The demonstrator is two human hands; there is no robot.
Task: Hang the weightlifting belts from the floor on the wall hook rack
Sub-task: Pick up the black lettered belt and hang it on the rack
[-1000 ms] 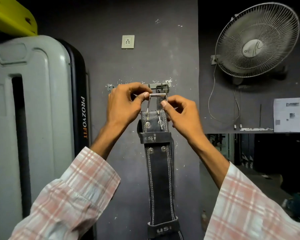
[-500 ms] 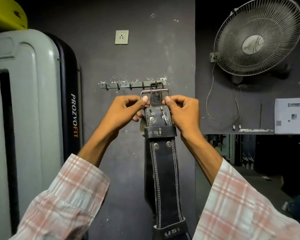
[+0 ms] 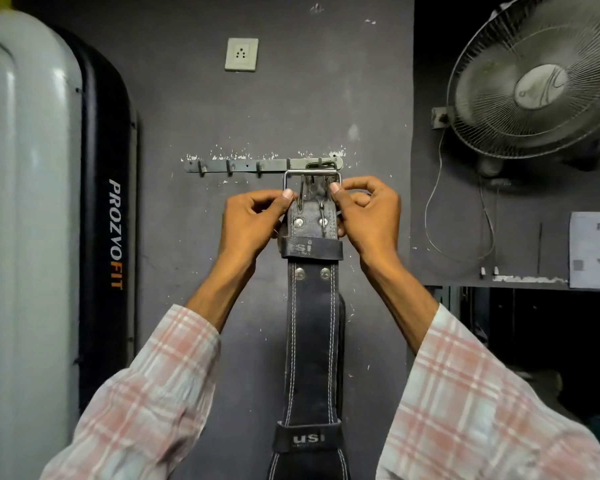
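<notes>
head view: my left hand (image 3: 253,223) and right hand (image 3: 368,216) pinched the belt (image 3: 314,341) by its buckle (image 3: 312,173), which i'd edged up just under the hook rack (image 3: 243,166), not yet hooked.

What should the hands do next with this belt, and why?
Probably lift the buckle slightly and hang it on the rack: the left hand and right hand pinch it just below the rack, and it seems not yet hooked.
</notes>
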